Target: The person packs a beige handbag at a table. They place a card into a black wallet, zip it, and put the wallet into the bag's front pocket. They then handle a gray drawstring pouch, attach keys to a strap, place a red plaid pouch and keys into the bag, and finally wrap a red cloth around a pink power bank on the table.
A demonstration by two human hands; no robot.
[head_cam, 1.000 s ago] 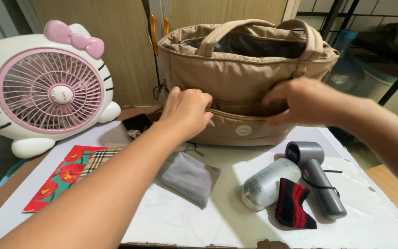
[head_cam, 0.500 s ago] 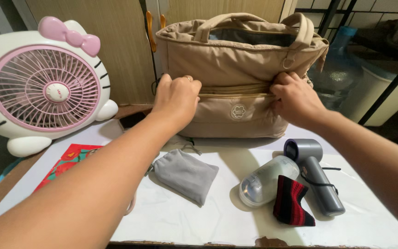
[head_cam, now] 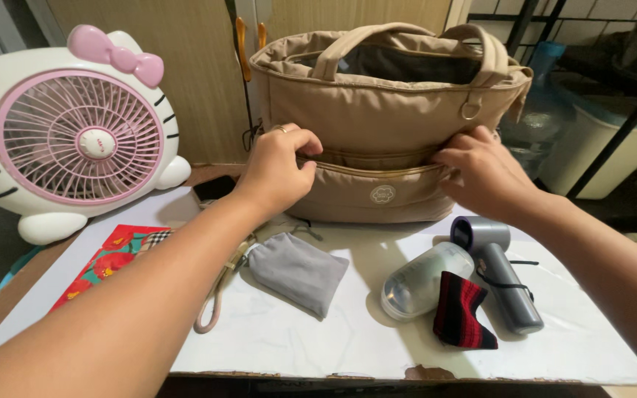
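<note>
A beige padded bag (head_cam: 377, 110) with two handles stands open at the back of the white table (head_cam: 318, 339). My left hand (head_cam: 274, 173) pinches the left end of its front pocket's zipper edge. At the right end of that pocket my right hand (head_cam: 484, 177) grips the same edge. The pocket gapes slightly between the two hands. On the table in front lie a grey drawstring pouch (head_cam: 300, 271), a translucent white bottle (head_cam: 422, 280), a red and black striped cloth (head_cam: 460, 311) and a grey hair dryer (head_cam: 497, 271).
A white and pink cat-shaped fan (head_cam: 75, 140) stands at the left. A red flowered packet (head_cam: 101, 267) lies under my left arm, with a thin pinkish strap (head_cam: 215, 306) beside it. A dark phone (head_cam: 215, 189) rests near the bag. A water jug (head_cam: 536, 125) stands behind on the right.
The bag has shifted a little and its front pocket has opened wider between my hands. Both hands kept their hold on the pocket edge.
</note>
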